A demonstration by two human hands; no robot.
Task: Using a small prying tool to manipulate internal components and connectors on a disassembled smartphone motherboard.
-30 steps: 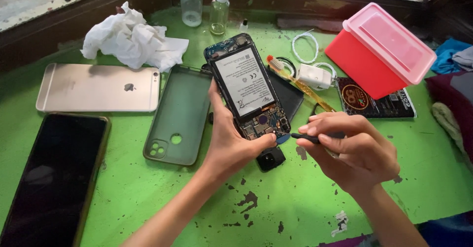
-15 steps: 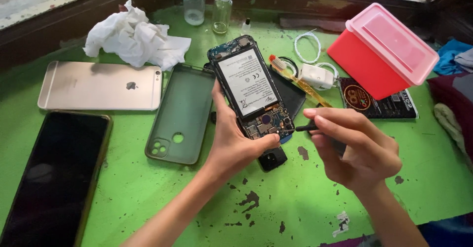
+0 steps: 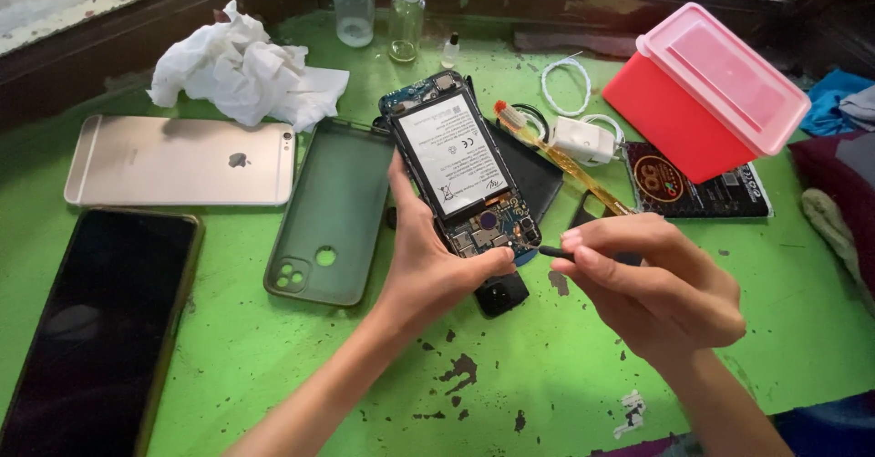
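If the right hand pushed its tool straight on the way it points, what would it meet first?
Likely the lower edge of the opened phone, beside the left hand's thumb; the right hand's dark tool tip sits just short, though depth is unclear.

The chipped green bench (image 3: 273, 366) carries 2 phones (image 3: 178, 160), a green case (image 3: 328, 211), crumpled tissue (image 3: 241, 74) and a red box (image 3: 706, 92).
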